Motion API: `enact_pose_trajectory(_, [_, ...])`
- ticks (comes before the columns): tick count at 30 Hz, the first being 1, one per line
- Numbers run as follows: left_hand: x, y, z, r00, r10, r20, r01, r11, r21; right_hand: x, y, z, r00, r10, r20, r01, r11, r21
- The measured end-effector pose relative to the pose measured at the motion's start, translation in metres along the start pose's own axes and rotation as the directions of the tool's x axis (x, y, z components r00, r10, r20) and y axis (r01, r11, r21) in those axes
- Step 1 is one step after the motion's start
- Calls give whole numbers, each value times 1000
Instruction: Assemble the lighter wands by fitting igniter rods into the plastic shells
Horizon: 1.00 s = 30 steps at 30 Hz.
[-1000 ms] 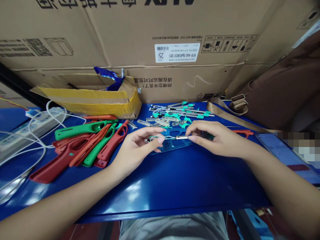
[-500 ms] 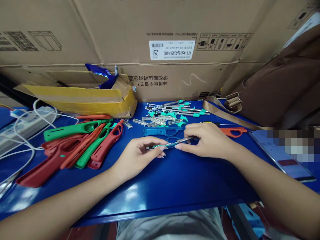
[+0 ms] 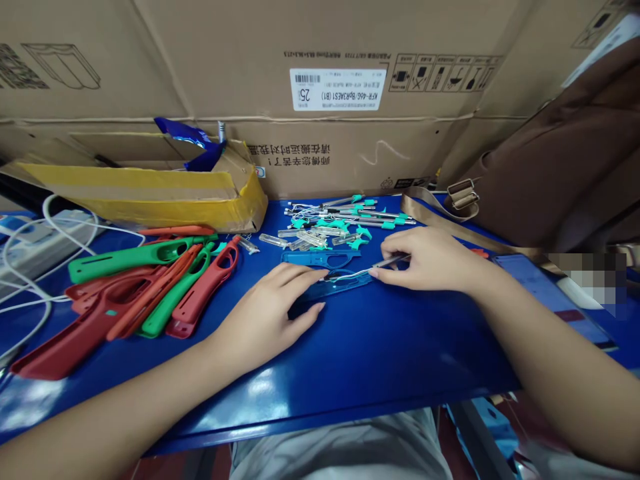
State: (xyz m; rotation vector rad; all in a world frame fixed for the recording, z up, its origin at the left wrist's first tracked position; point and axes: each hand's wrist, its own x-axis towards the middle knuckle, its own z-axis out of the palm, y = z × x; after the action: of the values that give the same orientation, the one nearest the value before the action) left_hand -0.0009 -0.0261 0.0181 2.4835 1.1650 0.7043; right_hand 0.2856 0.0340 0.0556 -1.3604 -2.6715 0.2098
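Note:
In the head view my right hand pinches a thin metal tube with a white wire trailing left from it. Below the tube lies a blue lighter-shaped casing half, partly covered by my left hand. The left thumb is apart from the fingers, whose tips rest near the wire's left end at the casing. Just behind is another blue casing half. Whether the left fingertips press on the wire is hard to see.
Red and green casing halves are piled at left. Behind my hands lie clear small tubes and metal rods with teal parts. A yellow-taped cardboard box, a power strip, a phone and a brown bag surround them.
The metal tube and wire have gone from being held between both hands to lying over the blue casing. My left thumb and fingers have spread; my right hand still pinches the tube.

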Motion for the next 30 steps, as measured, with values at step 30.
enact_pose_trajectory(30, [2, -15, -2, 998, -37, 50, 31, 993, 112, 8, -1, 20, 990, -76, 115, 58, 987, 152])
